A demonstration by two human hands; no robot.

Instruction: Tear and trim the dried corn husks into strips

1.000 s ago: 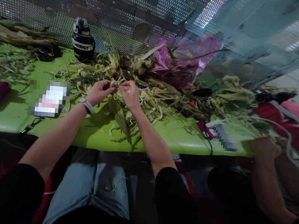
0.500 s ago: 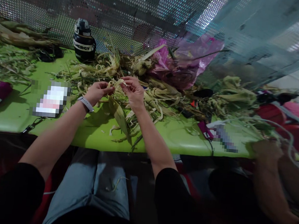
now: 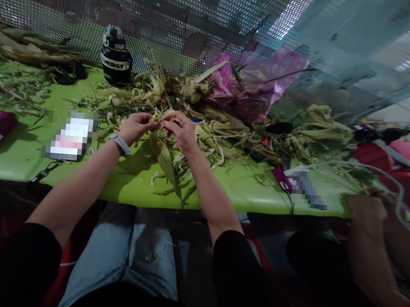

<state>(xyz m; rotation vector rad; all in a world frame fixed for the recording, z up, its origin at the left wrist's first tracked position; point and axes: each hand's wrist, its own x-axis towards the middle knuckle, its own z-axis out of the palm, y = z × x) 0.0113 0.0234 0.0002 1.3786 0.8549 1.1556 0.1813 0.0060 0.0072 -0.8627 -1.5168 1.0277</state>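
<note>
Green table [image 3: 128, 183]: shining along its near edge
Left hand [image 3: 135, 127]: pinching a pale husk strip [image 3: 154, 119] over the table, left of centre
Right hand [image 3: 182, 132]: curling fingers beside the strip; cannot tell whether gripping it
Husk pile [image 3: 233, 129]: spreading beyond the hands
Perforated panel [image 3: 186, 24]: standing far behind, dimly lit

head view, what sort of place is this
Probably a shared workshop: dry, husk-like leaves lie heaped along a green table, a perforated panel stands behind, and another person's forearm shows at right.
</note>
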